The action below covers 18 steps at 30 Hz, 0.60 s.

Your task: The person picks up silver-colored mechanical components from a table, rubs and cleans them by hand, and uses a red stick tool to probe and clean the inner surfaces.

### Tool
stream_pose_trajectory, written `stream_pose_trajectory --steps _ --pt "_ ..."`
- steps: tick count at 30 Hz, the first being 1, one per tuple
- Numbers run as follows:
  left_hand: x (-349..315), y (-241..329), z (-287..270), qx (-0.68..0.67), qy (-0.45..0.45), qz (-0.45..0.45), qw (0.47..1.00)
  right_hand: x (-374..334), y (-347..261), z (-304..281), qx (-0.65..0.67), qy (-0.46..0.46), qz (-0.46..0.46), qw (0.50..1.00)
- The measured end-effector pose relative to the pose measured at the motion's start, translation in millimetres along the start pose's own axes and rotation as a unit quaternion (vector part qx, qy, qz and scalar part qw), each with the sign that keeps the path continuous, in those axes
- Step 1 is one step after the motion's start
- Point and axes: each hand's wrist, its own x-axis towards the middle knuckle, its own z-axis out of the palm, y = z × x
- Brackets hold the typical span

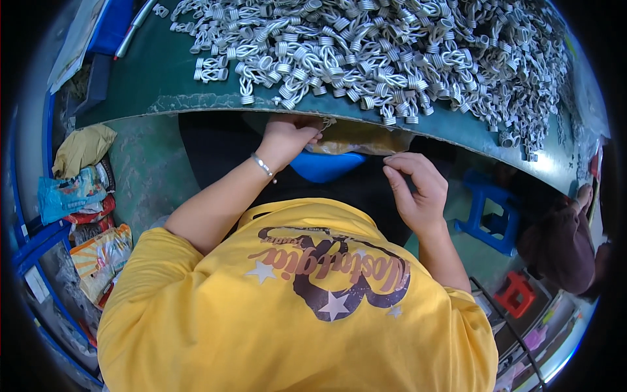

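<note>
My left hand (290,140), with a silver bracelet at its wrist, is at the table's front edge with its fingers closed. At its fingertips shows a small grey looped piece (329,122), partly hidden by the fingers and the edge. My right hand (418,189) hangs in the air to the right, apart from the table. Its thumb and forefinger are bent with a gap between them, and I see nothing in it. A large heap of grey looped pieces with ribbed ends (366,59) covers much of the green table (140,85).
Below the edge, between my hands, are a yellowish plastic bag (359,140) and something blue (326,166). A blue stool (488,212) and a red stool (515,294) stand at right, near another person's dark clothing (558,251). Several crumpled bags (98,255) lie on the left.
</note>
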Motion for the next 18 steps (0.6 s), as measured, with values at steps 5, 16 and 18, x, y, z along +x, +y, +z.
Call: stream_pose_trajectory --steps 5,16,18 --pt "22 -21 0 0.347 -0.046 0.108 0.931 -13 -2 -12 -0.019 0.012 0.022 1.0" --pt "14 -31 -4 0.332 -0.104 0.07 0.935 -363 56 -49 -0.221 -0.595 0.529 0.563" --pt "15 -27 0 0.357 -0.1 0.08 0.925 -372 38 -42 -0.186 -0.552 0.583 0.567"
